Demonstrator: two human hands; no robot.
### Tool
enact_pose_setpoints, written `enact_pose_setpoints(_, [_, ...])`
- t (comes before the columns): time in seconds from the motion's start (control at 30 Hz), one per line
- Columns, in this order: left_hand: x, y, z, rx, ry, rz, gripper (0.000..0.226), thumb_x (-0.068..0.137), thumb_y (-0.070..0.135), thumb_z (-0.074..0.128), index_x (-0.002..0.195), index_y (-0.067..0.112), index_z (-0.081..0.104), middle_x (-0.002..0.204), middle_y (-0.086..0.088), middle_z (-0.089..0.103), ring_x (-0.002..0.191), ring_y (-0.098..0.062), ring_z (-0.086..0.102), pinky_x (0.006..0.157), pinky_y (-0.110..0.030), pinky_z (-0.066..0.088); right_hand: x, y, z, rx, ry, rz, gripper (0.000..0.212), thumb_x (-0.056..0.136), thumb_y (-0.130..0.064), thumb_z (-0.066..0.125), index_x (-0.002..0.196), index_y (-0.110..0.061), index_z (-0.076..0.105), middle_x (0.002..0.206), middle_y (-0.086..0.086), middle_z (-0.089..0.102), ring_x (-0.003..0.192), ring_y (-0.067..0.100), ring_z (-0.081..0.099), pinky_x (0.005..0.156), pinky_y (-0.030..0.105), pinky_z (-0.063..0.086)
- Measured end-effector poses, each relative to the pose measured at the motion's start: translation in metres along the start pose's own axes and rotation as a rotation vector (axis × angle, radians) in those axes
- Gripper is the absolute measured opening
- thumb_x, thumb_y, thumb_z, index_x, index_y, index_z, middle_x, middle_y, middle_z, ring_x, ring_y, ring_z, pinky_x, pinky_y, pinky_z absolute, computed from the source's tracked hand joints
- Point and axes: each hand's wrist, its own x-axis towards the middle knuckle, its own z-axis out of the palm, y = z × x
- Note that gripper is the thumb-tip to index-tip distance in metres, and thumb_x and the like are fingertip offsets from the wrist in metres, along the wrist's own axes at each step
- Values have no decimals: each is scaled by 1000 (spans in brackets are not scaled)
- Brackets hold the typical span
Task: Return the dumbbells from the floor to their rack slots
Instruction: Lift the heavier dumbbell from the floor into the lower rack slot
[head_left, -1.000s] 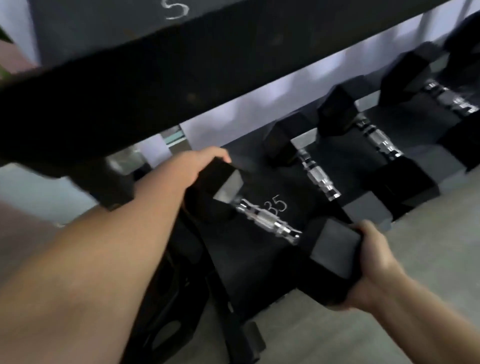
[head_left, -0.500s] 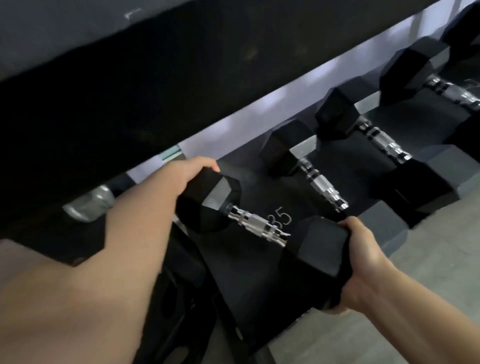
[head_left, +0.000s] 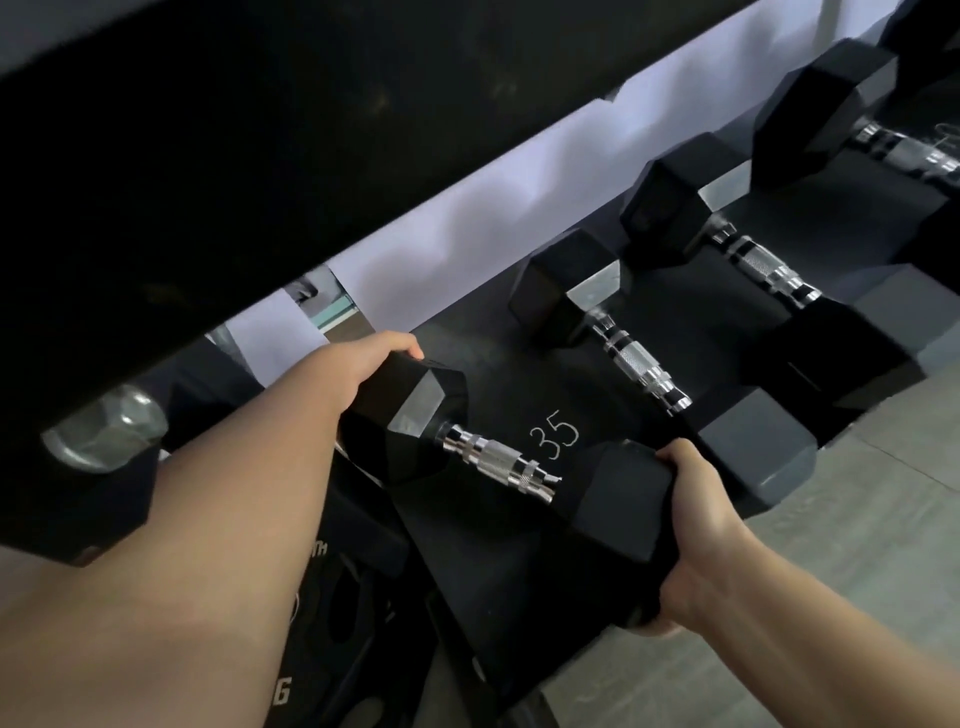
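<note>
A black hex dumbbell with a chrome handle lies over the lower shelf of the black rack, beside a chalked "35". My left hand grips its far head from the left. My right hand wraps the near head at the shelf's front edge. The fingers of both hands are partly hidden behind the heads. Whether the dumbbell rests fully on the shelf I cannot tell.
Three more hex dumbbells sit in slots to the right. The rack's upper shelf hangs dark overhead. A grey dumbbell head shows at left. Grey floor lies at right.
Both hands have carried the dumbbell up and inward over the shelf by the "35" mark. My view has come closer to the rack.
</note>
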Motion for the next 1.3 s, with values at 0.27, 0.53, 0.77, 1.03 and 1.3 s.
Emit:
enact_pose_setpoints(0.27, [5, -6, 2, 12, 5, 18, 43, 61, 42, 73, 88, 12, 59, 98, -13, 59, 87, -30, 55, 81, -38, 42, -4, 7, -3, 0, -12, 4, 56, 63, -64, 61, 106, -29, 69, 99, 9, 74, 84, 35, 71, 76, 49, 53])
enact_pose_setpoints(0.53, [0, -4, 1, 60, -19, 3, 47, 61, 46, 71, 92, 12, 60, 95, -13, 61, 82, -31, 57, 71, -35, 43, -30, -4, 3, -171, -81, -14, 29, 78, -41, 59, 96, -17, 60, 89, 13, 68, 79, 34, 63, 97, 51, 39])
enact_pose_setpoints(0.77, [-7, -4, 3, 64, -23, 12, 40, 72, 45, 69, 88, 10, 58, 90, -14, 60, 84, -31, 56, 88, -42, 44, -38, -19, -3, -314, -118, 5, 21, 91, -32, 57, 90, -11, 61, 68, 14, 68, 76, 32, 60, 101, 53, 37])
enact_pose_setpoints(1.03, [-6, -9, 5, -5, 1, 31, 38, 74, 44, 68, 92, 11, 61, 92, -13, 60, 79, -30, 55, 72, -34, 44, -32, -11, 0, -287, -97, -120, 16, 97, -29, 59, 103, -14, 61, 106, 10, 67, 74, 28, 59, 58, 32, 41])
enact_pose_setpoints(1.3, [0, -19, 21, -107, 283, 156, 51, 62, 49, 66, 98, 13, 61, 107, -8, 64, 95, -29, 63, 85, -36, 53, -19, -4, 17, -379, 235, -471, 24, 86, -20, 56, 108, -10, 59, 140, 19, 43, 120, 44, 50, 109, 54, 39])
